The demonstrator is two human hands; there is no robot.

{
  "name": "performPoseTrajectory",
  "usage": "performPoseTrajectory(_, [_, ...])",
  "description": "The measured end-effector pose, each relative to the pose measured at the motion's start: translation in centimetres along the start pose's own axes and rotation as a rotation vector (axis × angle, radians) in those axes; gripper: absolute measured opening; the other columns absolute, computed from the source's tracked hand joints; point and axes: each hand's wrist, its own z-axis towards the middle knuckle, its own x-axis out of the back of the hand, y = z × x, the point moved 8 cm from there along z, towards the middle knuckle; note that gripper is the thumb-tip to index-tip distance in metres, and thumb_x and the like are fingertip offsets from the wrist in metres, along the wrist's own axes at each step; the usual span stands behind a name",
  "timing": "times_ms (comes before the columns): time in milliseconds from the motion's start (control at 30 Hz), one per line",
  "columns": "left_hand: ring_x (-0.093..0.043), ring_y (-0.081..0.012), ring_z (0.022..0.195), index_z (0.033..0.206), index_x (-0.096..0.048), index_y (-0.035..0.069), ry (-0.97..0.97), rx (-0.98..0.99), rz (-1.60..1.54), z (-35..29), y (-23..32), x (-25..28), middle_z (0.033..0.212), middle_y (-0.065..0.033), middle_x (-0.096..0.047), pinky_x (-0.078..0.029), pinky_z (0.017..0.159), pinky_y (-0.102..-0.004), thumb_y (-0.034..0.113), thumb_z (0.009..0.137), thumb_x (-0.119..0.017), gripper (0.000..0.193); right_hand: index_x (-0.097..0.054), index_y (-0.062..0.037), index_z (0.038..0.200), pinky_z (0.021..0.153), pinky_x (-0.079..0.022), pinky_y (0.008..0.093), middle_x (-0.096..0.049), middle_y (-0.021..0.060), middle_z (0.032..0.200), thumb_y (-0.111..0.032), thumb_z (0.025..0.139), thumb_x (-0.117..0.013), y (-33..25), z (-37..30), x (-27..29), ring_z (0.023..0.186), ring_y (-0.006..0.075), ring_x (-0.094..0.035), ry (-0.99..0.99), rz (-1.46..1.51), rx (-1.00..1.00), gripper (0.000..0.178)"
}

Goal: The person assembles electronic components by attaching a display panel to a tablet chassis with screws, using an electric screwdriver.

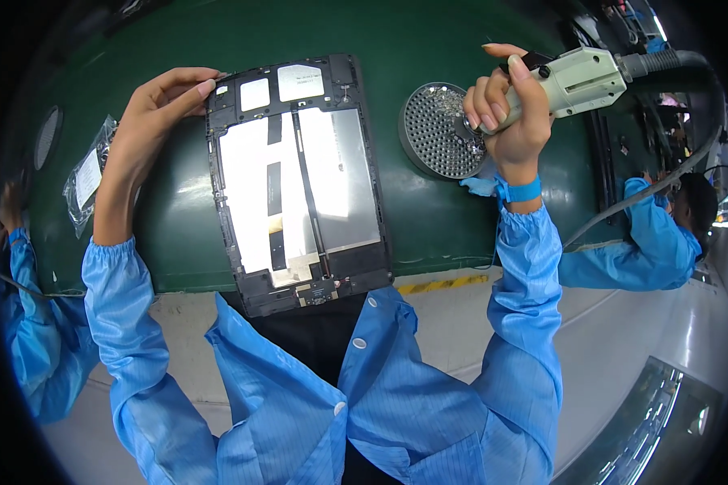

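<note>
An opened tablet point(344, 186) with a black frame and shiny silver inside panels lies on the green bench, its near end reaching past the bench edge. My left hand point(162, 101) pinches its far left corner between thumb and fingers. To the right of it, my right hand point(518, 113) is wrapped round a pale green electric screwdriver point(586, 77) with a thick grey hose at its back end. The tool's front end points down into a round dish with a perforated grid point(433, 133), where small shiny screws are scattered. The screwdriver's tip is hard to make out.
A clear plastic bag point(83, 182) and another round grid dish point(48, 137) are on the left of the green bench point(178, 250). The grey hose point(663, 182) curves down at the right. Co-workers in blue sleeves sit at both sides. Long dark strips point(603, 158) lie far right.
</note>
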Motion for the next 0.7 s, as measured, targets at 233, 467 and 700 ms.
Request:
performPoseTrajectory(233, [-0.064, -0.016, 0.09, 0.105, -0.069, -0.001, -0.045, -0.064, 0.004, -0.5, 0.5, -0.3, 0.103, -0.0114, -0.069, -0.051, 0.084, -0.0279, 0.022, 0.089, -0.068, 0.028, -0.051, 0.0066, 0.115, 0.045, -0.034, 0.0263, -0.031, -0.0036, 0.053, -0.026, 0.097, -0.042, -0.3, -0.2, -0.8, 0.043, 0.0079, -0.032, -0.004, 0.052, -0.034, 0.039])
performPoseTrajectory(467, [-0.067, -0.0164, 0.085, 0.11, -0.068, -0.004, -0.155, -0.031, -0.128, -1.2, 1.0, -2.9, 0.098, -0.0133, -0.07, -0.054, 0.079, -0.0251, 0.018, 0.091, -0.066, 0.029, -0.052, 0.0042, 0.113, 0.045, -0.033, 0.026, -0.031, -0.0031, 0.054, -0.026, 0.097, -0.039, -2.5, 0.8, -2.7, 0.044, 0.0075, -0.031, -0.083, 0.135, 0.033, 0.036])
performPoseTrajectory(700, [-0.068, -0.0159, 0.082, 0.108, -0.067, -0.007, -0.189, 0.007, -0.166, -1.7, 1.1, -2.9, 0.098, -0.0147, -0.07, -0.056, 0.077, -0.0256, 0.013, 0.091, -0.065, 0.026, -0.052, 0.0036, 0.109, 0.045, -0.034, 0.027, -0.029, -0.0031, 0.053, -0.025, 0.095, -0.04, -2.0, 1.9, -9.2, 0.044, 0.0081, -0.03, -0.125, 0.141, -0.038, 0.034])
